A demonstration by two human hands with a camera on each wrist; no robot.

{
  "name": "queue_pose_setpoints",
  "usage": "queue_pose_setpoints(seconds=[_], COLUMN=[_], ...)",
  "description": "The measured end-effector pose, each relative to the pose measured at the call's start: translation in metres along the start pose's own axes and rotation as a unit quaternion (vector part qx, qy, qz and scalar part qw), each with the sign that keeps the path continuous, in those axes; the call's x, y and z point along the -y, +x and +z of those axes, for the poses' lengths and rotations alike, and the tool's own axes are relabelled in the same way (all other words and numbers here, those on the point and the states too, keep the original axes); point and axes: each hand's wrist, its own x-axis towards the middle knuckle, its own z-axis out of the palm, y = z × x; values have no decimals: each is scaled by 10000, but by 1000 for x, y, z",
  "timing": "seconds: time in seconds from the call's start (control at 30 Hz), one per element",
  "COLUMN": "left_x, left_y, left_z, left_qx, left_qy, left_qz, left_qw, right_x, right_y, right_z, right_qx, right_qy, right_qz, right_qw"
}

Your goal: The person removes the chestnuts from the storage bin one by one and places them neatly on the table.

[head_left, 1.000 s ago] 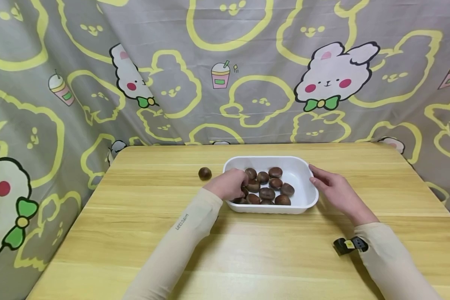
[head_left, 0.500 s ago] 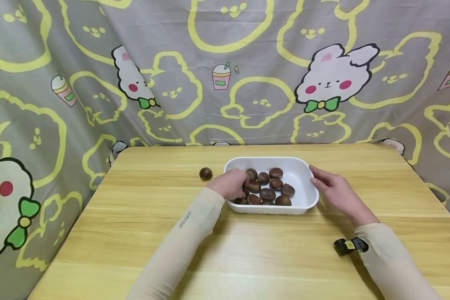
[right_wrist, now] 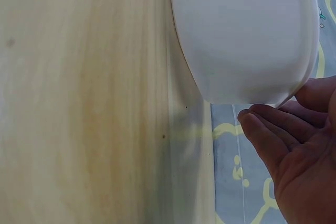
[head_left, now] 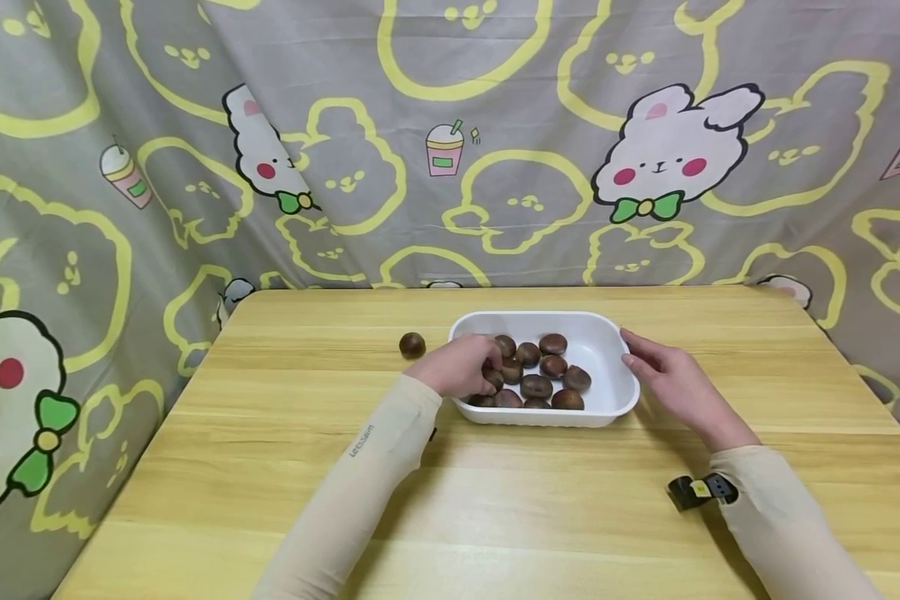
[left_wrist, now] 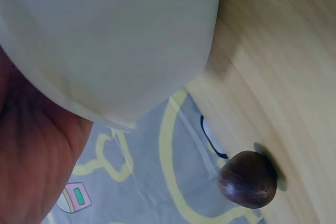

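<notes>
A white rectangular tray (head_left: 543, 419) stands on the table with several brown chestnuts (head_left: 536, 386) in it, mostly in its left and middle parts. My left hand (head_left: 461, 367) reaches over the tray's left rim, its curled fingertips and thumb around a chestnut (head_left: 495, 380) inside. The left wrist view shows the tray's outer wall (left_wrist: 115, 40), which hides those fingertips. At the tray's right end, my right hand (head_left: 675, 379) touches the rim with thumb and fingers extended. Seen from the right wrist, straight fingers (right_wrist: 278, 129) lie at the end wall.
A single chestnut (head_left: 412, 346) lies on the wooden table (head_left: 495, 517) left of the tray, close to my left hand. A patterned grey curtain (head_left: 390, 208) hangs behind the table and along the left side. A small black wrist camera (head_left: 690, 493) sits at the right sleeve.
My left hand shifts only slightly in the tray, and the chestnut by its fingertips shows more fully. The right hand and the tray stay in place.
</notes>
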Motion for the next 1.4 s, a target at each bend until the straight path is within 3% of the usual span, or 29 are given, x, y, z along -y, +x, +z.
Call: queue_pose_setpoints(seconds=[0.37, 0.73, 1.0, 1.27, 1.4], left_x=[8, 20, 30, 33, 39], left_y=[-9, -24, -35, -47, -53], left_z=[3, -4, -13, -19, -23], left_qx=[-509, -1354, -1706, -1918, -2112], left_qy=[-606, -1284, -1806, -1860, -1976], left_qz=[179, 327, 232, 59, -5], left_qw=[9967, 9819, 9684, 9636, 9573], right_x=[0, 0, 0, 1, 1], right_y=[0, -1, -3, -2, -1], right_z=[0, 0, 0, 0, -1], right_qx=[30, 16, -19, 12, -23], right_qy=[21, -68, -111, -123, -123], right_qz=[4, -64, -57, -81, -117], right_qw=[10000, 10000, 9999, 9999, 9999])
